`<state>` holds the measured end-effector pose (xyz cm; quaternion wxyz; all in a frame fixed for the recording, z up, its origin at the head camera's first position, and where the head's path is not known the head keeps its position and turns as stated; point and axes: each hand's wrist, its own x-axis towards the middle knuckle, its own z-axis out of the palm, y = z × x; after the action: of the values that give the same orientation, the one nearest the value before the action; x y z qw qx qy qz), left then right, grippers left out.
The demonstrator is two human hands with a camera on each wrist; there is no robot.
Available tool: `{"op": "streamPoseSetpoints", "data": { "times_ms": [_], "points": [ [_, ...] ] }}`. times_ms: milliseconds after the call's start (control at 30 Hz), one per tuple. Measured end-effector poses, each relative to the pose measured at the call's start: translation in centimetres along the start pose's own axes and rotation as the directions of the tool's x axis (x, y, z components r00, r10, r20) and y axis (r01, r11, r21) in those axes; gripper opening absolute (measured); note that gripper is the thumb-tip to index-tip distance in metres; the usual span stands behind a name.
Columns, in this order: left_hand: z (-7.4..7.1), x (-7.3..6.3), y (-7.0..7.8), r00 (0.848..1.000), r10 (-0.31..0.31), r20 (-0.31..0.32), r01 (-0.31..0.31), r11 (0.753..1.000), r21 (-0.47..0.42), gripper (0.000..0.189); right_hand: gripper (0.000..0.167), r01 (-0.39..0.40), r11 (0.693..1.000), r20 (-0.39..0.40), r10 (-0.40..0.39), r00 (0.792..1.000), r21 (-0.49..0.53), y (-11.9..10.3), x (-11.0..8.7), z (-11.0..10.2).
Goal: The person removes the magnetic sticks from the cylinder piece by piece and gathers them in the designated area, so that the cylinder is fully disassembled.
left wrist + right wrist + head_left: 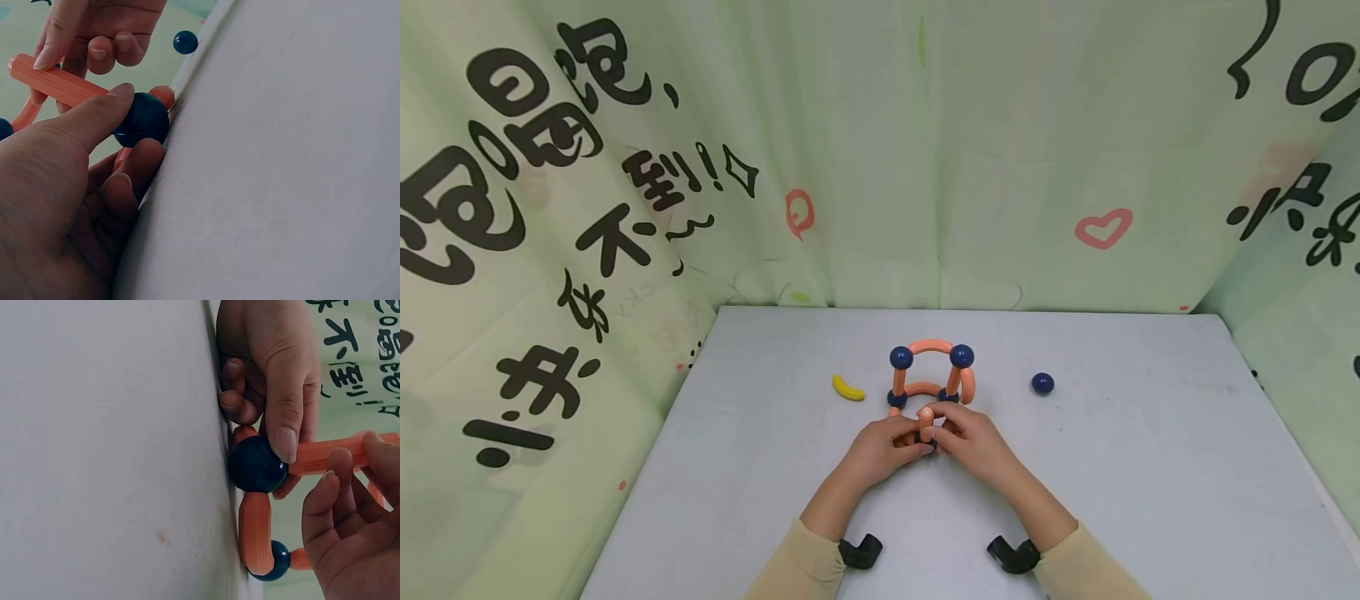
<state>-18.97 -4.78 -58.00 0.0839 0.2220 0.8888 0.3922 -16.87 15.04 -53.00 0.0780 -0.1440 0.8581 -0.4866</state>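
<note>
Hands (880, 450) gripping navy ball (149, 119), upright orange rod (69, 86)

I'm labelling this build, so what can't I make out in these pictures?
Left wrist view: where the orange stick meets the dark blue ball, covered by the thumb of the left hand.
Head view: most of that ball, behind the fingers.
Right wrist view: the stick's far end, cut off by the right edge.
Head view: the rightmost lettering, cut off by the right edge.
</note>
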Motion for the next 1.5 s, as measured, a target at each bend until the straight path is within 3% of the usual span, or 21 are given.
{"op": "streamPoseSetpoints", "data": {
  "times_ms": [1033, 1500],
  "points": [
    [-0.11, -0.11, -0.07, 1.0, 0.021, -0.013, -0.021, 1.0, 0.023, 0.019, 0.027, 0.033, 0.999, -0.005, -0.033, 0.999, -0.034, 0.18, 0.47, 0.14],
    [-0.11, -0.13, 0.14, 1.0, -0.008, 0.008, 0.007, 1.0, 0.018, 0.015, 0.025, 0.05, 0.999, -0.022, -0.05, 0.998, -0.022, 0.4, -0.08, -0.05]
  ]
}}
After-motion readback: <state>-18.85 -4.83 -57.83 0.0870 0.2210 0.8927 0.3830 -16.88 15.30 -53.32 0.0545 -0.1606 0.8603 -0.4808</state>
